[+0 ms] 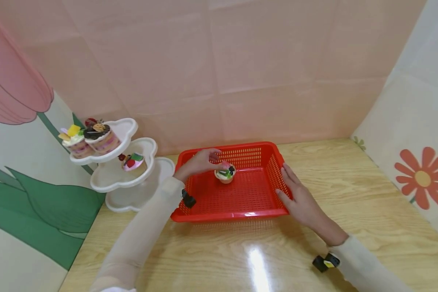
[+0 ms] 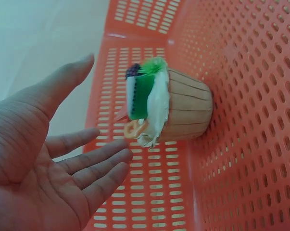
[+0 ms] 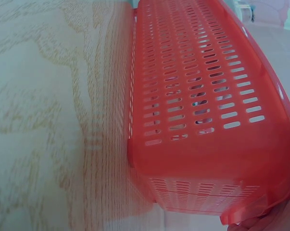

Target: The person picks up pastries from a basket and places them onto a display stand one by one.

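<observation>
A toy cupcake (image 1: 225, 175) stands on the floor of the red basket (image 1: 241, 215). In the left wrist view, the cupcake (image 2: 185, 106) has a pleated tan cup, white cream, a green piece and a dark berry. My left hand (image 1: 203, 161) reaches over it from the left. Thumb and fingers are spread, with a gap between them and the topping. My right hand (image 1: 302, 202) holds the basket's right rim, thumb on the inner side and fingers along the outer side. In the right wrist view only a sliver of that hand (image 3: 270, 221) shows by the rim.
Left of the basket stands a white three-tier stand (image 1: 122, 184). Its top tier carries two toy cakes (image 1: 102, 142); a pink-topped cupcake (image 1: 133, 163) sits on the middle one. Behind the wooden table (image 1: 211, 255) hangs a pink backdrop (image 1: 211, 81).
</observation>
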Demonstrator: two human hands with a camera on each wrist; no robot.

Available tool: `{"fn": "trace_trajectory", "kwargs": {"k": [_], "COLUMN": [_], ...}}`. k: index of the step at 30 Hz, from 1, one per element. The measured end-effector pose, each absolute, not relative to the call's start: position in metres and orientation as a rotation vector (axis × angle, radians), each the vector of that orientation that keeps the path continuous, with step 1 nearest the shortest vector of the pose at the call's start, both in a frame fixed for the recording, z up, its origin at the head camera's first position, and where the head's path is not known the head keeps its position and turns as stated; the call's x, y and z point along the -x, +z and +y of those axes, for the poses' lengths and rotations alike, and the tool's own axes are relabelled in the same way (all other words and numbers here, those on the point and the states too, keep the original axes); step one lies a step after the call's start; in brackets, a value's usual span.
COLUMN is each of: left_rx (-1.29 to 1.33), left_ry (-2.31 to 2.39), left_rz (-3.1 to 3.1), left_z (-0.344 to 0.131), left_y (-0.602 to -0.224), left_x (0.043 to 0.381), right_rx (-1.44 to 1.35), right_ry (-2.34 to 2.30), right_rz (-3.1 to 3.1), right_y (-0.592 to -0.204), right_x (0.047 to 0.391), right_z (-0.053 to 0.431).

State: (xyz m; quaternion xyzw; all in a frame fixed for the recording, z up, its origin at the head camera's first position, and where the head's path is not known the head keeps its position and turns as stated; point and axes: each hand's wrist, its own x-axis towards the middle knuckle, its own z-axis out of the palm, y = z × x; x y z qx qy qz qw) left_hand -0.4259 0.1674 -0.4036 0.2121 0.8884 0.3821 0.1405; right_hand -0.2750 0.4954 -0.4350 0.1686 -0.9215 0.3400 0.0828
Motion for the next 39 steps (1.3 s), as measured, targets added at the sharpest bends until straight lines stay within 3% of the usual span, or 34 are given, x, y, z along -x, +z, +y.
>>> {"fn": "trace_trajectory", "kwargs": {"k": [39], "left_rx": [-0.684], "left_ry": [0.756], "left_rz": [2.547], "left_z": [0.187], "left_y": [-0.426], "left_x": [0.430], "right_rx": [-0.476], "right_ry": [1.018], "right_rz": [-2.791], "right_y": [-0.432], "right_x": [0.273], "right_z": [0.495]}}
